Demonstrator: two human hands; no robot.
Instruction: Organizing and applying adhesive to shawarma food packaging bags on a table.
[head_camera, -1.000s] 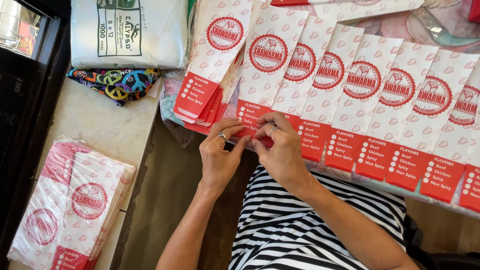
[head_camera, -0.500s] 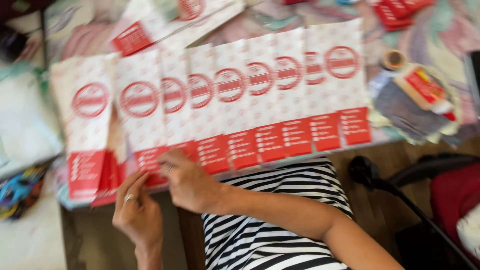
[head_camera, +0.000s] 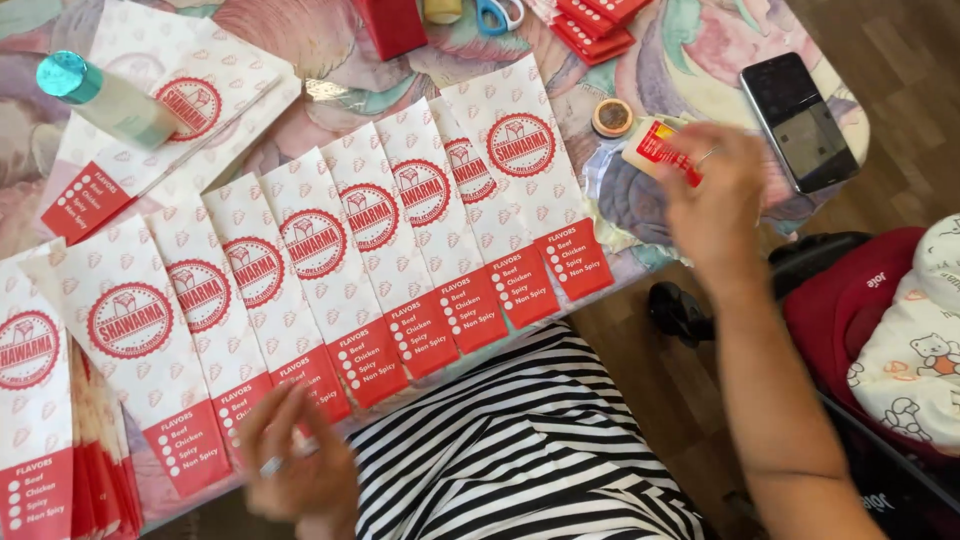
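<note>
A row of white paper bags (head_camera: 370, 250) with red round prints and red bottom strips lies overlapped along the table's near edge. My left hand (head_camera: 290, 468), blurred and wearing a ring, hovers with its fingers apart just below the bags' red ends at the lower left. It holds nothing. My right hand (head_camera: 715, 205) reaches out to the right end of the table. Its fingertips rest on a small red and cream packet (head_camera: 652, 146). Blur hides whether it grips the packet.
A teal-capped bottle (head_camera: 100, 95) lies on loose bags at the far left. A tape roll (head_camera: 612, 117), a dark phone (head_camera: 800, 120), scissors (head_camera: 497, 15), a red box (head_camera: 393, 25) and stacked red sleeves (head_camera: 600, 22) sit on the floral cloth. A red stroller (head_camera: 860, 290) stands at the right.
The view has swung to the right. My right hand left the bags and went right to the small packet. My left hand dropped below the bags' edge.
</note>
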